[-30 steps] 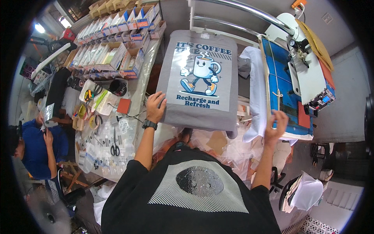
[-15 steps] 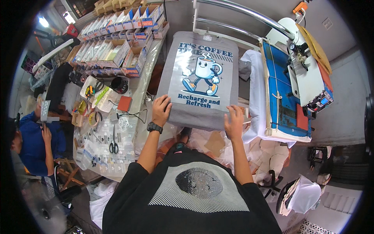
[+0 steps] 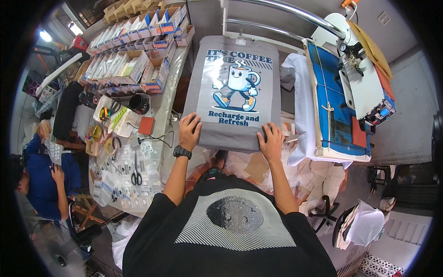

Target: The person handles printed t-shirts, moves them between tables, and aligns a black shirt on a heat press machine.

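Note:
A grey T-shirt (image 3: 230, 137) lies stretched over a flat platen. A clear, shiny film (image 3: 207, 105) with a walking coffee-mug print (image 3: 239, 79) rests on it, and glare hides part of the upper lettering. My left hand (image 3: 189, 133), below a black wristwatch, lies at the shirt's lower left edge, fingers apart, next to the film's corner. At the lower right edge, my right hand (image 3: 272, 142) rests on the grey fabric with its fingers bent and apart. Neither hand visibly pinches anything.
To the right stands a heat press (image 3: 357, 69) beside a blue padded board (image 3: 328, 87) edged with white cloth. Black scissors (image 3: 136, 175), tape rolls and clear sheets crowd the left table, with boxes (image 3: 154, 74) behind. A co-worker in blue (image 3: 46, 180) holds a printed sheet at far left.
My right hand has come down from just off the shirt's lower right corner onto its edge. My left hand stays at the lower left. The co-worker's sheet has shifted downward.

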`<state>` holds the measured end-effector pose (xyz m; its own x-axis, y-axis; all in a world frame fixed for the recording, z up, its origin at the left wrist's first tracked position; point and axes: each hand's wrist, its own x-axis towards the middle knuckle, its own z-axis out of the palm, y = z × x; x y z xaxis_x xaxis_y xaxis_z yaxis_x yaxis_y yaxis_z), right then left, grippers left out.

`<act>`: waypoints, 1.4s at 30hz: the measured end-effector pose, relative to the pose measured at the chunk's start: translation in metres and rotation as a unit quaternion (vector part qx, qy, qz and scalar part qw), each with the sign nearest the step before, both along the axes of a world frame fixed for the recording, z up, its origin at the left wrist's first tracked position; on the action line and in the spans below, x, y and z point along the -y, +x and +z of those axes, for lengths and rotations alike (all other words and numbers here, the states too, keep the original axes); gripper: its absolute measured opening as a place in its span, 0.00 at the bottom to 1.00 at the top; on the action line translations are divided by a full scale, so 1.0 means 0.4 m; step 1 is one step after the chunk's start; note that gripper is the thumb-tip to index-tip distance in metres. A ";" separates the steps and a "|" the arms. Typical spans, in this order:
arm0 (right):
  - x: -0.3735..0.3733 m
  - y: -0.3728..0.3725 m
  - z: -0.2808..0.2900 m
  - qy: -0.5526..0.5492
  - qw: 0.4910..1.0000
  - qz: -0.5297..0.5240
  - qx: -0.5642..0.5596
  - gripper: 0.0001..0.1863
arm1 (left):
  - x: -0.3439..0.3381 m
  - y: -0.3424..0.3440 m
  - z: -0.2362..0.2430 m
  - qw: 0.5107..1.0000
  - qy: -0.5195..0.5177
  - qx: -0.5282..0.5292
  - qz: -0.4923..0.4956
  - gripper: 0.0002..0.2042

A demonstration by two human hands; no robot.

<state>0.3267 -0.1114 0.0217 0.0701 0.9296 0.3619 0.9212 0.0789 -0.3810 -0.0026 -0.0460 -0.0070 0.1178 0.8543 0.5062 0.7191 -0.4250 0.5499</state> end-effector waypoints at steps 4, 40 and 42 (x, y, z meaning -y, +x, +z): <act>-0.001 -0.006 -0.004 0.006 1.000 -0.006 0.000 0.19 | 0.001 -0.002 0.002 1.000 0.000 -0.001 -0.001 0.12; 0.016 0.196 -0.179 -0.003 0.954 -0.123 -0.275 0.22 | -0.044 -0.090 -0.048 0.965 -0.116 0.195 0.132 0.16; 0.018 0.264 -0.256 -0.147 0.865 -0.095 -0.470 0.24 | -0.068 -0.197 -0.160 0.873 -0.297 0.363 0.136 0.23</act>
<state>0.4322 -0.1184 -0.0807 0.3663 0.9115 -0.1870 0.1797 -0.2665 -0.9469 -0.0813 -0.0188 -0.0711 -0.2983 0.9377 -0.1781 0.1199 0.2219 0.9677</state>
